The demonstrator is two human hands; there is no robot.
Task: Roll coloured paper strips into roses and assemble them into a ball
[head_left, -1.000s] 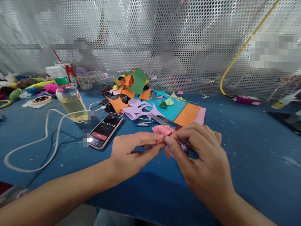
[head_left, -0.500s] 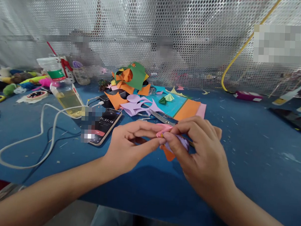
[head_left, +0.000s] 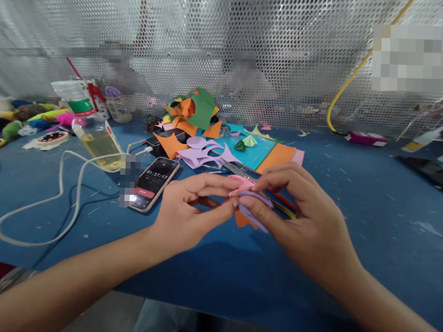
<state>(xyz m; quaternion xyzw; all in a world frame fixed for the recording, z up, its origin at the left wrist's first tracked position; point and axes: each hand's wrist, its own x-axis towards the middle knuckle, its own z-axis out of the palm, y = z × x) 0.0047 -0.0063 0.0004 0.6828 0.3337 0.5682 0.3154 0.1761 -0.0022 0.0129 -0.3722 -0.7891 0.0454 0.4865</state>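
Note:
My left hand (head_left: pixel 191 211) and my right hand (head_left: pixel 296 212) meet above the blue table (head_left: pixel 218 272), both pinching one small folded paper piece (head_left: pixel 246 205). It shows pink on top, a purple strip in the middle and orange below. My right fingers curl over its far side and hide part of it. Behind my hands lie scissors (head_left: pixel 239 170) on the table.
A phone (head_left: pixel 154 183) showing a timer lies left of my hands, beside a white cable (head_left: pixel 60 204) and a bottle of yellow liquid (head_left: pixel 95 137). Coloured paper sheets and cut scraps (head_left: pixel 222 142) pile up behind. A perforated metal screen (head_left: pixel 225 55) closes the far edge.
My hands have kept turning the paper piece between the fingertips. The purple strip now shows across its front, and the view has shifted slightly.

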